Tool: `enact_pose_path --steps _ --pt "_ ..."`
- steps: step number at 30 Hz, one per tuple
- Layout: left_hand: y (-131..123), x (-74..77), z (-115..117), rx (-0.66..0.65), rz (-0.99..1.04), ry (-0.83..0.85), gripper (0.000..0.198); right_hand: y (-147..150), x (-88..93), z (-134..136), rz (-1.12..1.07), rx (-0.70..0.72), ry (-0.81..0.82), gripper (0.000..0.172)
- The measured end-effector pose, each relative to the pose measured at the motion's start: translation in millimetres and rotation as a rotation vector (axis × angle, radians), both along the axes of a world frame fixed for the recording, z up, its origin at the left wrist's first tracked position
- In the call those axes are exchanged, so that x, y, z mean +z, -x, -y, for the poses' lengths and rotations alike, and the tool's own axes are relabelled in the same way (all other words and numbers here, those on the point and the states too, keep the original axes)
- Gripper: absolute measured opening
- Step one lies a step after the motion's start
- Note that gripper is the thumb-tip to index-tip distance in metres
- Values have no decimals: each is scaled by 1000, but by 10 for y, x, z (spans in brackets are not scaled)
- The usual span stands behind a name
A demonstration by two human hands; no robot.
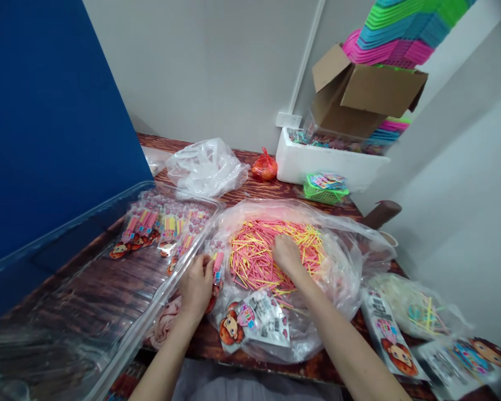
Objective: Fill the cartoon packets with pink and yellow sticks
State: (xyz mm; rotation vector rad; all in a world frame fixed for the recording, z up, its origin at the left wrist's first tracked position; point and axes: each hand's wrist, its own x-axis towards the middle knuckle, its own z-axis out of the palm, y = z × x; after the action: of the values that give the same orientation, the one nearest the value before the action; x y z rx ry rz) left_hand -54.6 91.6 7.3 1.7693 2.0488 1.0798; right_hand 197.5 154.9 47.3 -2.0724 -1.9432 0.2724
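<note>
Pink and yellow sticks (254, 250) lie heaped in an open clear plastic bag (342, 267) on the table. My right hand (286, 253) reaches into the heap with its fingers curled; whether it grips any sticks is hidden. My left hand (198, 281) is closed at the edge of a small printed packet (217, 267) with pink sticks showing in it, beside the bag. Flat printed packets (254, 323) with a cartoon head lie at the bag's front. To the left, a large clear tray (121, 301) holds several filled packets (169, 228).
Behind are a crumpled plastic bag (209, 167), a red net of fruit (264, 167), a green basket (325, 192) and a white foam box (334, 164) under a cardboard box (350, 100). More packets (392, 340) and a bag of sticks (426, 309) lie right. A blue panel (54, 111) stands left.
</note>
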Motion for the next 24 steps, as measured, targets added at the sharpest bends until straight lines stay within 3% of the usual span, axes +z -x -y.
enact_pose_path --steps 6,11,15,20,24 --pt "27 -38 28 1 -72 -29 38 134 -30 -72 119 14 120 27" --pt "33 3 186 -67 -92 -85 46 16 -14 -75 -13 -18 161 25" --pt "-12 70 381 -55 -125 -121 47 -214 51 -143 -310 -70 206 11" --pt "-137 225 592 -82 -96 -201 45 -430 158 -40 -860 -64 304 22" --pt "-312 342 656 -238 123 -191 41 -396 212 273 -1233 28 410 31"
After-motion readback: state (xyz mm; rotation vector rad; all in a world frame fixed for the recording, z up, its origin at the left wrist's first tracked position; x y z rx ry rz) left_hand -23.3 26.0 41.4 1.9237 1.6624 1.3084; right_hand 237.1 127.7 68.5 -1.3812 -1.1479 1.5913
